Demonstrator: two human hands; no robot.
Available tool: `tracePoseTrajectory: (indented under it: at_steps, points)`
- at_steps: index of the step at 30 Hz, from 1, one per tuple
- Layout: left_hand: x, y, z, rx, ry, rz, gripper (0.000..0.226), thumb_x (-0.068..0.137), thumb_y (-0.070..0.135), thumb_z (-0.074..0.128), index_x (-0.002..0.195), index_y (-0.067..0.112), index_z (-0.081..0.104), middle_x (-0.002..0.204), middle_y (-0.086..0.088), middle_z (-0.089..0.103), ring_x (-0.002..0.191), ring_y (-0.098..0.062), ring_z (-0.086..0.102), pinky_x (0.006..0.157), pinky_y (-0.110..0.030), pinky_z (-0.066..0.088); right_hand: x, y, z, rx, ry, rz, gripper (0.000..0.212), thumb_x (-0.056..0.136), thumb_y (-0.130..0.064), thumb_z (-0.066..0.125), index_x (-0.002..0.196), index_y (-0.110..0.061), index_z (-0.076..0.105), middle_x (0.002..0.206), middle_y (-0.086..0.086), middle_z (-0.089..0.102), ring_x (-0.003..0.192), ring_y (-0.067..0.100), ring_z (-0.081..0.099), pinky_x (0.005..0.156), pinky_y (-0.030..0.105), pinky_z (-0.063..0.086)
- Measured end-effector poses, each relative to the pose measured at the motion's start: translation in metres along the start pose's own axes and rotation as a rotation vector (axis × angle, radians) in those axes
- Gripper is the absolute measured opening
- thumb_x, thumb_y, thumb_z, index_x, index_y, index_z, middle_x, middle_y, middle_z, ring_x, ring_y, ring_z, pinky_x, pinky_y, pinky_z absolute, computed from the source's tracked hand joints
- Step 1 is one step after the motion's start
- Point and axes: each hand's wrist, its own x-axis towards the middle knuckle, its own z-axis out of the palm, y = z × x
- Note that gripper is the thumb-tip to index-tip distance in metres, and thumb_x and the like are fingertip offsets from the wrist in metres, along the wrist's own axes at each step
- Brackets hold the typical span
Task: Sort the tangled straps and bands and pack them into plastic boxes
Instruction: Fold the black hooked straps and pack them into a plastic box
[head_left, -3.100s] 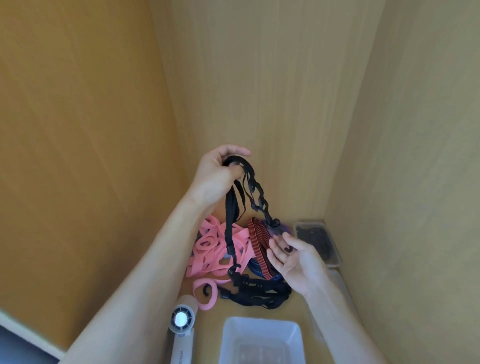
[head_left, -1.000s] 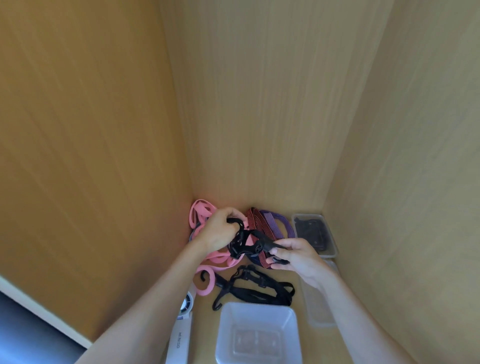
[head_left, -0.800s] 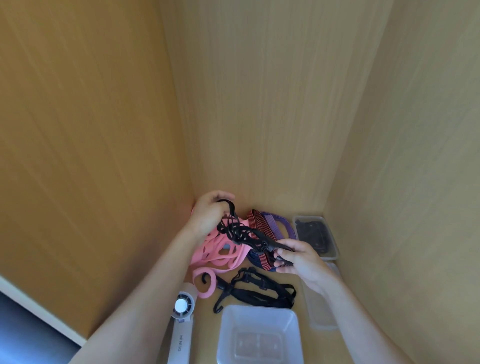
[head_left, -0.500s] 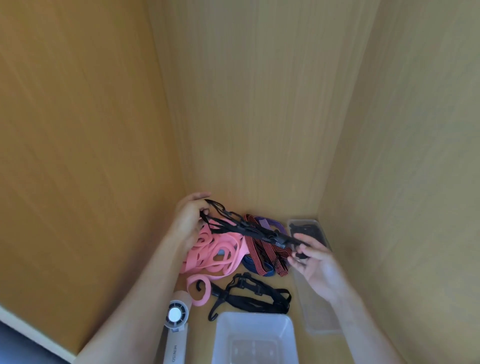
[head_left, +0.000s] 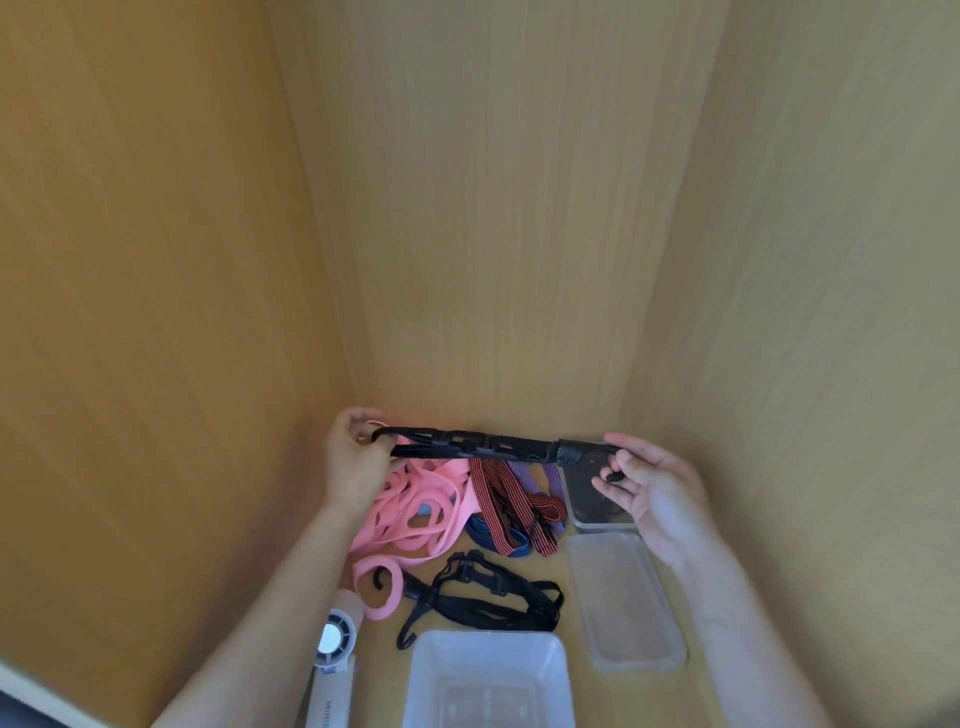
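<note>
Now | left hand (head_left: 357, 460), right hand (head_left: 657, 486) | grip black strap (head_left: 483, 447) (seemingly bundled)

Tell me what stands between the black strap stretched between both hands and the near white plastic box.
Nothing visible blocks it. The black strap is held up taut by the left hand and right hand, and the white plastic box is open. A second black hooked strap lies flat by the box's far rim.
</note>
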Motion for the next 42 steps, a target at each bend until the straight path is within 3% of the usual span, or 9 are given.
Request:
tracePoseTrajectory:
  at_steps: [2, 8, 12, 16, 19, 21, 32, 39, 42]
  points:
    - [-0.001, -0.003, 0.002, 0.020, 0.070, 0.012, 0.026, 0.092, -0.010, 0.060, 0.095, 0.015, 0.059, 0.098, -0.007, 0.062, 0.079, -0.014, 0.069, 0.052, -0.016, 0.055, -0.003, -0.001, 0.003, -0.030, -0.003, -0.024, 0.024, 0.098, 0.008, 0.051, 0.111, 0.000, 0.069, 0.074, 0.008, 0.064, 0.075, 0.024, 0.064, 0.084, 0.046, 0.057]
    - [-0.004, -0.003, 0.007, -0.239, -0.047, -0.370, 0.021, 0.104, 0.019, 0.052, 0.117, 0.005, 0.061, 0.107, -0.021, 0.072, 0.083, -0.028, 0.077, 0.067, -0.039, 0.064, -0.011, 0.004, 0.002, -0.016, 0.048, -0.048, 0.026, 0.096, 0.009, 0.054, 0.115, 0.000, 0.068, 0.081, 0.013, 0.062, 0.078, 0.024, 0.064, 0.081, 0.043, 0.058]
    - [-0.016, 0.011, 0.018, -0.628, -0.329, -0.455, 0.046, 0.108, 0.030, 0.028, 0.121, 0.000, 0.062, 0.128, -0.020, 0.067, 0.117, -0.033, 0.064, 0.105, -0.058, 0.043, -0.013, 0.018, -0.003, 0.026, 0.120, 0.075, 0.024, 0.095, 0.011, 0.054, 0.113, 0.002, 0.069, 0.073, 0.010, 0.068, 0.074, 0.024, 0.066, 0.078, 0.041, 0.058]
    - [-0.023, 0.028, 0.028, -0.982, -0.369, -0.495, 0.044, 0.107, 0.029, 0.022, 0.082, 0.011, 0.054, 0.111, -0.020, 0.073, 0.114, -0.037, 0.068, 0.102, -0.049, 0.049, -0.017, 0.030, -0.007, 0.073, 0.120, 0.181, 0.024, 0.094, 0.012, 0.055, 0.111, 0.002, 0.069, 0.076, 0.013, 0.068, 0.074, 0.026, 0.067, 0.066, 0.034, 0.061]
    - [-0.022, 0.031, 0.031, -0.881, -0.347, -0.472, 0.043, 0.105, 0.025, 0.024, 0.070, 0.015, 0.046, 0.060, -0.002, 0.051, 0.066, -0.027, 0.067, 0.082, -0.047, 0.058, -0.019, 0.029, -0.010, 0.056, 0.124, 0.196, 0.024, 0.095, 0.012, 0.054, 0.110, 0.001, 0.069, 0.075, 0.011, 0.066, 0.072, 0.025, 0.067, 0.064, 0.032, 0.059]
    - [-0.023, 0.028, 0.033, -0.767, -0.359, -0.461, 0.040, 0.107, 0.024, 0.024, 0.076, 0.014, 0.046, 0.055, 0.001, 0.036, 0.052, -0.019, 0.047, 0.073, -0.042, 0.058, -0.021, 0.024, -0.012, 0.028, 0.121, 0.157, 0.024, 0.095, 0.012, 0.053, 0.109, 0.001, 0.070, 0.074, 0.010, 0.065, 0.071, 0.024, 0.066, 0.065, 0.032, 0.058]
    - [-0.049, 0.031, 0.046, -0.395, -0.413, -0.347, 0.026, 0.108, 0.009, 0.026, 0.099, 0.003, 0.049, 0.056, 0.001, 0.034, 0.050, -0.016, 0.037, 0.054, -0.034, 0.049, -0.038, -0.023, 0.006, -0.496, -0.169, -0.190, 0.030, 0.097, 0.008, 0.054, 0.104, -0.012, 0.075, 0.074, 0.005, 0.069, 0.073, 0.014, 0.065, 0.070, 0.025, 0.056]
    - [-0.068, 0.034, 0.046, -0.294, -0.707, -0.351, 0.019, 0.089, 0.010, 0.029, 0.101, 0.008, 0.043, 0.072, -0.002, 0.030, 0.064, -0.018, 0.032, 0.072, -0.037, 0.040, -0.037, -0.018, 0.022, -0.712, -0.244, -0.223, 0.047, 0.097, 0.005, 0.051, 0.089, -0.034, 0.076, 0.069, -0.007, 0.066, 0.067, 0.005, 0.062, 0.064, 0.020, 0.051]
    - [-0.072, 0.028, 0.049, -0.239, -0.761, -0.305, 0.037, 0.074, 0.012, 0.043, 0.110, 0.008, 0.041, 0.073, -0.002, 0.032, 0.064, -0.017, 0.035, 0.072, -0.036, 0.042, -0.040, -0.016, 0.025, -0.792, -0.299, -0.222, 0.044, 0.098, -0.002, 0.052, 0.096, -0.042, 0.071, 0.074, -0.007, 0.067, 0.071, 0.007, 0.062, 0.070, 0.027, 0.050]
